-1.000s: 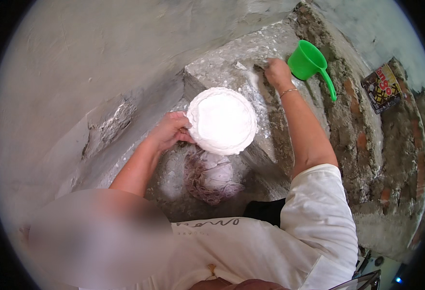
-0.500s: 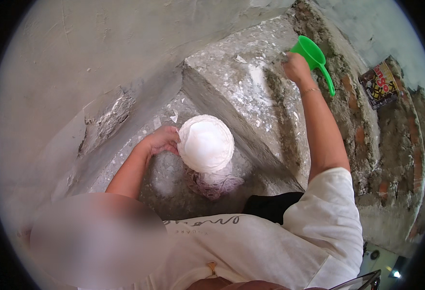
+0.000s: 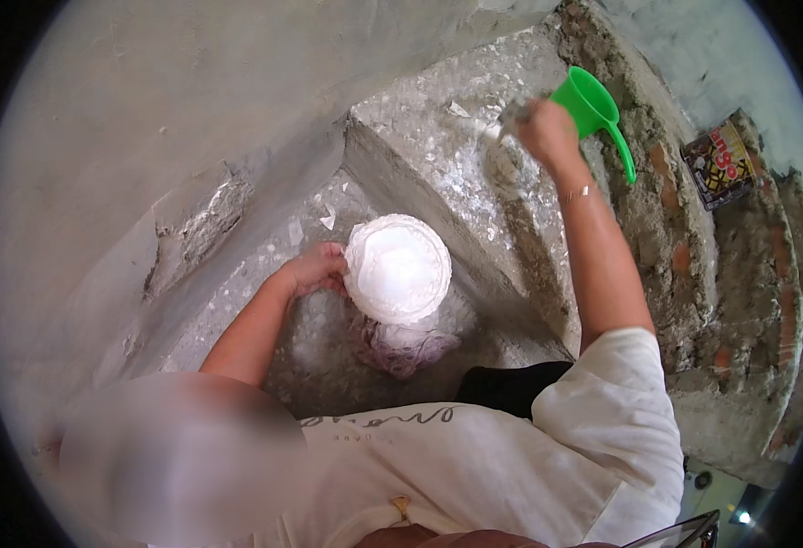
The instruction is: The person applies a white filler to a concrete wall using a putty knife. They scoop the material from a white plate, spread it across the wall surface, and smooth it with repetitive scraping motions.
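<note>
A round white container (image 3: 398, 270), its rim caked with white material and white stuff inside, stands on the lower step. My left hand (image 3: 321, 270) grips its left rim, fingers bent against the side. A crumpled purple patterned cloth or bag (image 3: 407, 349) lies just below the container. Over the upper step, my right hand (image 3: 548, 131) is closed, with a greyish blurred thing at its left side that I cannot make out. Directly behind that hand is a green dipper (image 3: 586, 99) with its handle pointing down to the right. White powder (image 3: 508, 169) lies on the step beside the hand.
Rough concrete steps (image 3: 401, 173) with a raised edge climb to the right, strewn with white flakes. A dark printed packet or tin (image 3: 718, 166) sits on the brick-edged steps. A plastered wall (image 3: 191, 100) with a broken patch closes off the left.
My right hand has moved slightly left and down, away from the dipper, over the powder. The powder patch looks disturbed. The container and my left hand have shifted slightly right.
</note>
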Demonstrator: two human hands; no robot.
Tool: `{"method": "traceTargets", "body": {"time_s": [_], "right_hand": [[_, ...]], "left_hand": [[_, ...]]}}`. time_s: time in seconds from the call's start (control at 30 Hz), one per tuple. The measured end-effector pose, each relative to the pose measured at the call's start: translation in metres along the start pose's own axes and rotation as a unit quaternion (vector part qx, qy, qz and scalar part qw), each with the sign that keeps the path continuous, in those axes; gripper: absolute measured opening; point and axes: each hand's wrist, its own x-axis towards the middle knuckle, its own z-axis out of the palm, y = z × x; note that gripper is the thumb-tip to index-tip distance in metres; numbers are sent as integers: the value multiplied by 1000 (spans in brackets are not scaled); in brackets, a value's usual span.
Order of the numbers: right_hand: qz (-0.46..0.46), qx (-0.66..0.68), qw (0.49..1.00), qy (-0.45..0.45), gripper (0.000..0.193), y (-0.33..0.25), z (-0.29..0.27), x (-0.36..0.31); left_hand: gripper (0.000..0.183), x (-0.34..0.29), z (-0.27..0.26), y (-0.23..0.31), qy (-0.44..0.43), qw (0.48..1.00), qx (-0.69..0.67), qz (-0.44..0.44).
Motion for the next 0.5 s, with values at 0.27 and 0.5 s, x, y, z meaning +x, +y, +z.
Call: {"method": "traceTargets", "body": {"time_s": [0.27,0.5], "right_hand": [[3,-37,999,37,19,-9,45,10],[-141,48,989,11,10,-50,21,-95]], "left_hand": [[23,0,1,2,-5,1000,5,-14],[25,-23,-13,15,-21,997,64,-34]]}}
